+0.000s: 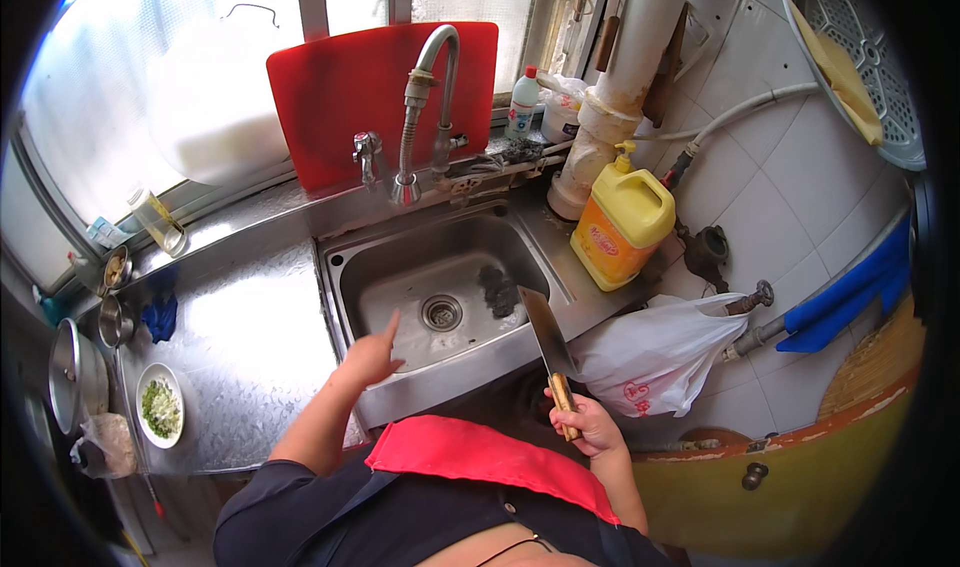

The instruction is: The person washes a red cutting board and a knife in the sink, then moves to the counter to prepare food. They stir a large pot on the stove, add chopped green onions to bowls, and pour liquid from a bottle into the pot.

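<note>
My right hand (589, 422) grips the wooden handle of a cleaver (545, 331), whose blade points up and away over the sink's front right edge. Empty, my left hand (369, 358) is over the front left rim of the stainless steel sink (397, 267), its index finger stretched out and thumb apart. In the basin are a round drain strainer (442, 313) and a dark scouring pad (498, 292). Above the basin arches a metal faucet (448, 64), with a tap handle (367, 154) to its left.
A red cutting board (337, 109) leans behind the faucet. At right stand a yellow detergent jug (624, 226) and a hanging white plastic bag (652, 357). The left counter holds a bowl of chopped scallions (160, 406), a blue cloth (160, 318) and a lidded pot (82, 376).
</note>
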Tool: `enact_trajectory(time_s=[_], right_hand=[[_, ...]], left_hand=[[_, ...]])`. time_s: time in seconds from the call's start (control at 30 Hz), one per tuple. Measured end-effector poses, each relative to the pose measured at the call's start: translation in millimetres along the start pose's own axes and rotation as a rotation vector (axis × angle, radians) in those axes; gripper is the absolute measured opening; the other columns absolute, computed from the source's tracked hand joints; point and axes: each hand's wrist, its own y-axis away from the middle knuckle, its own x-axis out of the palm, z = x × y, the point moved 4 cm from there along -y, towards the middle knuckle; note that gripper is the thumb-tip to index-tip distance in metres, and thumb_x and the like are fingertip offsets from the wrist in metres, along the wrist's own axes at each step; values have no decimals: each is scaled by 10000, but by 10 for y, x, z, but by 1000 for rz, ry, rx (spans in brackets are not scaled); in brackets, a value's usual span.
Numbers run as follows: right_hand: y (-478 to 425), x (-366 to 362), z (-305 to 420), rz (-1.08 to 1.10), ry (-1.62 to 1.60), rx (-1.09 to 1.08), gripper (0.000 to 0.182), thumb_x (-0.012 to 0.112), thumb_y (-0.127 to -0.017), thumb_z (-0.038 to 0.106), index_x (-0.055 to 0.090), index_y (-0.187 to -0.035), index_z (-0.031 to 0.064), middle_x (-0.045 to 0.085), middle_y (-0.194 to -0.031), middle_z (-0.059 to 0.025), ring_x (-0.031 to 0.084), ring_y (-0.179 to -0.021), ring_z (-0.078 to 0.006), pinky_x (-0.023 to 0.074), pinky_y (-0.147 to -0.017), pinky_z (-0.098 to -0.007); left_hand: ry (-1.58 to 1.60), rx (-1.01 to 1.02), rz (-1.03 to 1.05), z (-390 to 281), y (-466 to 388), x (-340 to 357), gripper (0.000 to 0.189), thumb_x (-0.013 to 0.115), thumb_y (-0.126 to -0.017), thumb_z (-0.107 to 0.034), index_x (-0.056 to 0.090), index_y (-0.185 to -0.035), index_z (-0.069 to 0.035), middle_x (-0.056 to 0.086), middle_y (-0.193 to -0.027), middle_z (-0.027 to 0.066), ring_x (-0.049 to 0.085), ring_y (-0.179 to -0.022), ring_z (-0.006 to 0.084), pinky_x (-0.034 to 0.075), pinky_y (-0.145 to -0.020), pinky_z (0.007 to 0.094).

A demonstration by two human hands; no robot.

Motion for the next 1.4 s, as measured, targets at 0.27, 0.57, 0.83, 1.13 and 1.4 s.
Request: enact_trajectory(time_s=[0.27, 0.57, 0.83, 1.13, 1.4], right_hand=[[-58, 81, 43, 9, 30, 16, 426, 608, -742, 41, 464, -1141, 0, 540, -732, -27, 523, -617, -79, 426, -566, -186], [-38, 166, 74, 91, -8, -48, 477, 604, -760, 81, 418, -1185, -28, 547, -749, -45, 522, -648, -85, 424, -595, -197], [-242, 124, 60, 50, 76, -78, 230, 569, -804, 145, 491, -962, -2, 484, -683, -24, 464, -588, -90, 389, -534, -204], [-350, 374, 841, -211, 432, -363, 225, 580, -797, 106, 504, -975, -8, 484, -654, -11, 426, -486, -52, 337, -428, -182], [-727, 455, 1864, -89, 193, -670, 303, 472, -875, 241, 458, -1066, 7, 480, -724, -12, 444, -569, -63, 340, -458, -177]], left_hand=[[272, 81, -466, -494, -343, -1527, 982, 644, -731, -128, -109, -1357, -53, 588, -677, 120, 573, -620, 243, 457, -612, 340], [64, 142, -215, -361, -216, -485, 870, 667, -692, -181, 130, -1372, -100, 584, -771, 149, 571, -718, 324, 451, -640, 397], [-209, 105, 265, 100, 17, 695, 759, 697, -622, -381, 399, -1256, -89, 549, -1017, 174, 530, -928, 328, 442, -802, 384], [-176, 100, 233, 174, -53, 763, 739, 739, -575, -367, 464, -1203, -91, 575, -964, 151, 533, -922, 308, 444, -800, 372], [-169, 129, 186, 98, -52, 743, 708, 755, -540, -370, 512, -1149, -102, 586, -903, 147, 551, -872, 301, 449, -766, 372]])
